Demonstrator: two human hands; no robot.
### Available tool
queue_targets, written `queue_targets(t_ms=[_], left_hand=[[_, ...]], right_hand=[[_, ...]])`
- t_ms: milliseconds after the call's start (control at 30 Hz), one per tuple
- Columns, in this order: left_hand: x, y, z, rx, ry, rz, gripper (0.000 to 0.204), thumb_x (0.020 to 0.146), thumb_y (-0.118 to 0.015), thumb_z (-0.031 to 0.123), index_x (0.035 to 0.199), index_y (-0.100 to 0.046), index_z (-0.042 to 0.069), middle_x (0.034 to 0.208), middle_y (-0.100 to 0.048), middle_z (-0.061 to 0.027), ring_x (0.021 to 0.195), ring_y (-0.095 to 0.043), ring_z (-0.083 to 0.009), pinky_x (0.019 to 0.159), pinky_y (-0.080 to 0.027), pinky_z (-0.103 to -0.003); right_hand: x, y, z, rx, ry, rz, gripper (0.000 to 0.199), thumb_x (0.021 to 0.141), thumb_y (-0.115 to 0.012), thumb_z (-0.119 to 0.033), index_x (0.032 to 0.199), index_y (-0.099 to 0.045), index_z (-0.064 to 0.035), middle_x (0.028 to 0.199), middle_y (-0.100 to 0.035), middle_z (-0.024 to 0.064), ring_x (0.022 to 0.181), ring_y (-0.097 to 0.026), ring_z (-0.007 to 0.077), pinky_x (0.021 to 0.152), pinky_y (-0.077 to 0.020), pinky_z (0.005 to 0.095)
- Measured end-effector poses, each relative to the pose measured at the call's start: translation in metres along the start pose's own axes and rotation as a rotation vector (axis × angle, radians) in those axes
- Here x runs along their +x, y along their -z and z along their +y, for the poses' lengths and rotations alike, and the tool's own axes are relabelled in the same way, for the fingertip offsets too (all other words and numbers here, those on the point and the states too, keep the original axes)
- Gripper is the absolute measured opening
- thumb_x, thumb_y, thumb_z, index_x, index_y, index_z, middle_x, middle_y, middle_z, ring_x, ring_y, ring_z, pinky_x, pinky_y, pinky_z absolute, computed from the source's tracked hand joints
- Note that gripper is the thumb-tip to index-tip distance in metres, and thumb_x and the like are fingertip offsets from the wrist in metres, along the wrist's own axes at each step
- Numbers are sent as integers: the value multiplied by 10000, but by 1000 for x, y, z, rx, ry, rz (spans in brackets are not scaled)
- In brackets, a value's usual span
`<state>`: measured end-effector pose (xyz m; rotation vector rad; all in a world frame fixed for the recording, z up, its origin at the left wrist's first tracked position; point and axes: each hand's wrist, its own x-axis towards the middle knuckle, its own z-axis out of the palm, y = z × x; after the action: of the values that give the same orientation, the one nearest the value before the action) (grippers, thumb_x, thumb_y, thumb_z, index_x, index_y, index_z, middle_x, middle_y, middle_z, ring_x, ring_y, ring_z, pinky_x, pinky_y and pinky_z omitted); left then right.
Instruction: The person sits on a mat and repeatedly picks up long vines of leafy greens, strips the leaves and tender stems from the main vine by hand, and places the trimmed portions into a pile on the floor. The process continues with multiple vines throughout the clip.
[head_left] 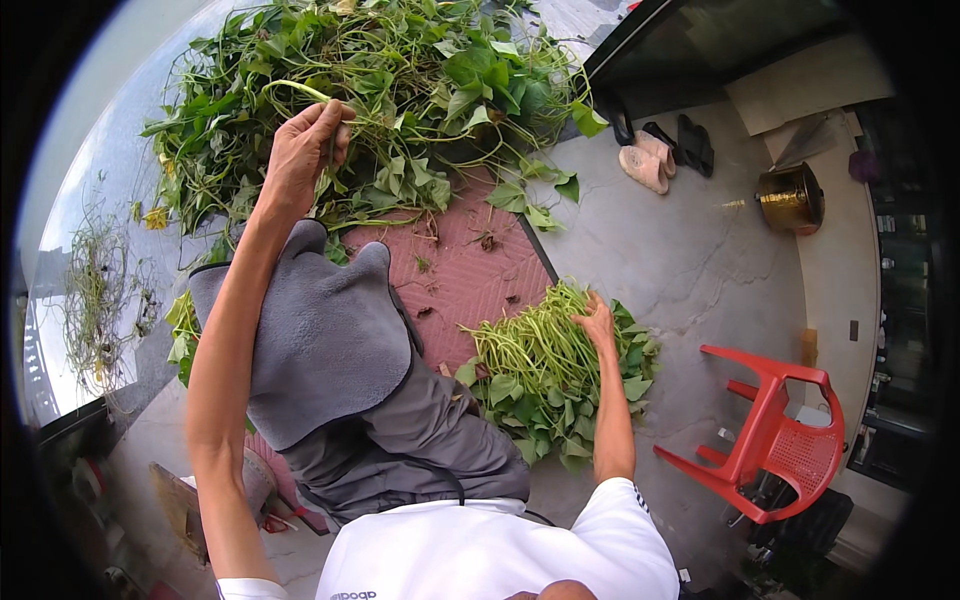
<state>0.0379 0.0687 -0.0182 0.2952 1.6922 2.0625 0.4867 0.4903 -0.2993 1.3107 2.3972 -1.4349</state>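
Note:
My left hand (305, 150) is raised at the near edge of a big heap of leafy green vines (350, 60). Its fingers are pinched on a pale green stem (300, 88) that curves away to the left. On the right, my right hand (598, 325) rests at the far right side of a pile of leaf stalks (535, 350), its fingers apart and touching them. The stalks lie side by side, with broad leaves (560, 420) spread toward me and to the right. A grey cloth (320, 340) covers my lap.
A red patterned mat (450, 260) with plant scraps lies between heap and pile. To the right stand a red plastic chair (770, 440), pink slippers (648, 162), dark shoes (693, 146) and a gold-coloured pot (791, 199). Thin, stripped-looking vines (97, 300) lie far left.

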Motion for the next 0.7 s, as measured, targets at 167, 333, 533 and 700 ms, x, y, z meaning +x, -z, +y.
queue_targets(t_ms=[167,333,533,700], left_hand=[[-12,-13,37,76,-44,-69,309,1101,-580,325,1072,-713,47,720,-628,35,598,-560,-37,469,-338,-177],[-31,10,68,116,-64,-118,330,1108,-567,322,1020,-712,39,723,-613,31,634,-554,-38,583,-451,-207],[-73,59,137,294,-214,-109,314,1103,-576,311,991,-716,53,711,-612,38,630,-547,-27,588,-435,-206],[-108,114,203,615,-363,-126,322,1105,-571,294,1008,-726,29,685,-617,22,628,-565,-53,632,-482,-230]], right_hand=[[4,2,50,472,-10,39,774,848,-671,109,1559,-369,74,1532,-493,246,1292,-619,316,971,-580,367],[17,-35,70,502,12,41,625,965,-657,21,1531,-405,102,1479,-557,234,1337,-587,305,1098,-490,367],[22,-37,65,321,74,119,556,917,-539,103,1470,-478,119,1433,-595,253,1262,-650,323,1063,-523,382],[-11,-47,3,-427,218,355,406,840,-612,25,1228,-692,112,1157,-713,325,1074,-695,447,931,-540,491]])
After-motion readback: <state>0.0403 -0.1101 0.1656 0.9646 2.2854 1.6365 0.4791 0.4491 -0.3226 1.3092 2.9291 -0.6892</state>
